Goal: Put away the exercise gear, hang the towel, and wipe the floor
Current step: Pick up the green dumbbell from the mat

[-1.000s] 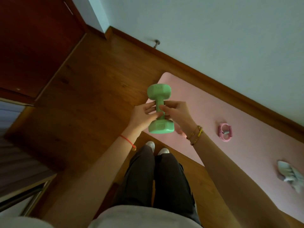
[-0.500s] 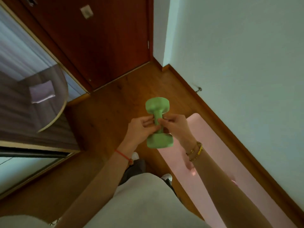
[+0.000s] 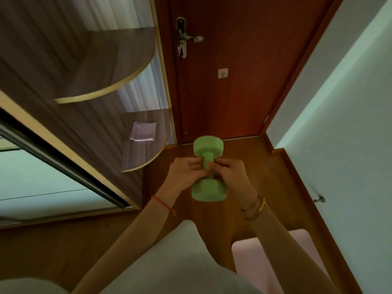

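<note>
We hold the green dumbbell (image 3: 207, 161) upright above the floor (image 3: 250, 164), in front of the door (image 3: 222, 92), whereas a second ago the pink mat (image 3: 303, 247) lay beneath it. We have turned toward the shelf (image 3: 148, 149) left of the door, so stowing the dumbbell seems next. Our left hand (image 3: 184, 175) and right hand (image 3: 230, 177) clasp its handle from either side, fingers curled between the heads.

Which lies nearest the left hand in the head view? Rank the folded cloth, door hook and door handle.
1. Folded cloth, on the lower shelf, left of the left hand.
2. Door hook, ahead.
3. Door handle, farthest, above the hook.
</note>
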